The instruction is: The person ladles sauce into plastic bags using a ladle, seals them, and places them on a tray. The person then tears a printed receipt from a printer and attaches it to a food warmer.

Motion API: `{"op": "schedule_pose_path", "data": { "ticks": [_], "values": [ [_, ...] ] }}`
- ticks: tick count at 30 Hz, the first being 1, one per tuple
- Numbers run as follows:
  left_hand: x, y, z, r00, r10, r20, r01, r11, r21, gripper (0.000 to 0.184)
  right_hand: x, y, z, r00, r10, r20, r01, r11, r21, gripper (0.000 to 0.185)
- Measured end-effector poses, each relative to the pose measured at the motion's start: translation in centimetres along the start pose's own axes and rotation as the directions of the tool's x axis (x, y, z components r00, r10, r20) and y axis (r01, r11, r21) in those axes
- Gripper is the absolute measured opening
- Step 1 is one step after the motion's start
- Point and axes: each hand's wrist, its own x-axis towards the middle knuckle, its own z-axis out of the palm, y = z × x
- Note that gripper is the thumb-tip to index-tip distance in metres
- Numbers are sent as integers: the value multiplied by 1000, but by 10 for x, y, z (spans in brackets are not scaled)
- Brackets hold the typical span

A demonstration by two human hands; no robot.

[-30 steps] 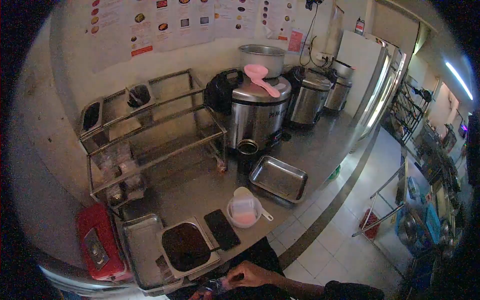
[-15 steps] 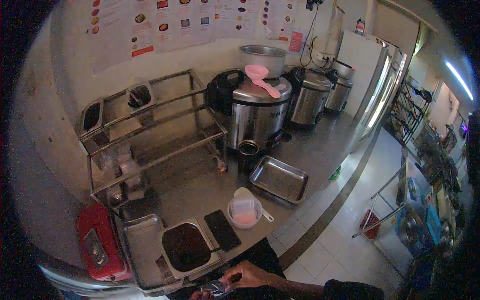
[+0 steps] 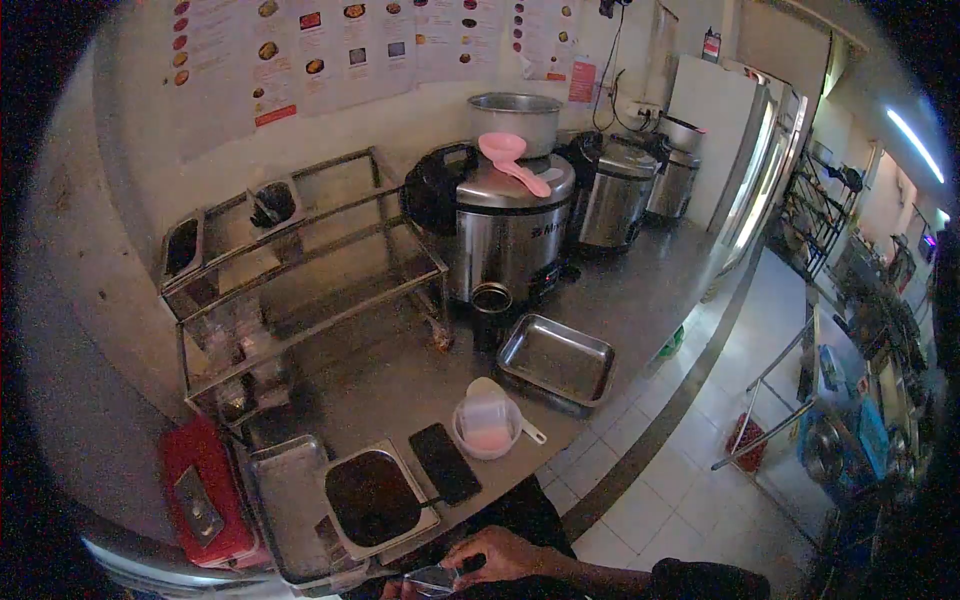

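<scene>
At the bottom edge, my right hand (image 3: 500, 557) is closed, its thumb and fingers pinching a small piece of clear plastic (image 3: 434, 580), perhaps a bag. Only the fingertips of my left hand (image 3: 397, 590) show, at the other side of the plastic; their grip is mostly cut off by the frame. Just beyond the hands is a square steel container (image 3: 428, 520) with dark contents. Beside it lies a black phone (image 3: 445, 463). To the right of the phone stands a translucent plastic bowl (image 3: 487, 440) with a pale, white-handled utensil and something pink in it.
A shallow steel tray (image 3: 557, 360), a dark cup (image 3: 491, 312) and several rice cookers (image 3: 512, 240) stand on the steel counter. A pink ladle (image 3: 512, 165) rests on the nearest lid. At left are a metal rack (image 3: 310, 225), a long tray (image 3: 285, 470) and a red box (image 3: 207, 490).
The view has shifted slightly. Both hands stay low at the counter's front edge, and the clear plastic now lies flatter between them. Objects on the counter have not moved.
</scene>
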Motion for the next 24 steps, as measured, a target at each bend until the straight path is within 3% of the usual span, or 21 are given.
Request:
{"op": "schedule_pose_path", "data": {
  "ticks": [1,4,5,6,7,8,11,12,15,18,21,24],
  "values": [
    [-6,-2,11,953,296,65,-303,941,149,27,0,2,2,1000,-22,-17,21,998,-54,44],
    [-18,43,46,984,136,-111,-98,950,296,35,-1,-9,-5,998,40,-49,-48,985,-166,44],
    [-15,43,45,881,471,48,-412,713,567,39,-2,-7,-3,998,16,-58,-28,974,-224,43],
    [-11,44,43,671,682,292,-628,312,713,44,-3,-4,1,998,-10,-66,-9,960,-281,42],
    [-9,43,42,403,721,564,-693,-162,702,49,-4,-2,5,997,-36,-70,10,942,-336,41],
    [-17,34,39,498,654,570,-678,-116,726,58,-5,-2,9,995,-74,-68,46,939,-342,39],
    [-13,2,24,772,390,502,-533,-34,845,55,-5,-4,22,987,-151,-51,124,930,-345,34],
    [-7,-3,21,719,420,554,-596,-37,802,48,-5,-5,24,988,-150,-42,127,932,-339,33],
    [9,-5,20,465,493,735,-646,-378,663,36,-4,-13,24,986,-139,-96,108,955,-275,31],
    [1,7,29,521,510,684,-692,-215,689,26,-4,-18,25,976,-124,-178,88,977,-194,30],
    [3,27,41,234,491,839,-662,-552,507,24,-6,-16,33,965,-121,-235,83,983,-166,29],
    [11,-11,7,533,459,711,-625,-352,696,24,-7,-15,38,956,-117,-270,76,985,-158,29]
  ]
}}
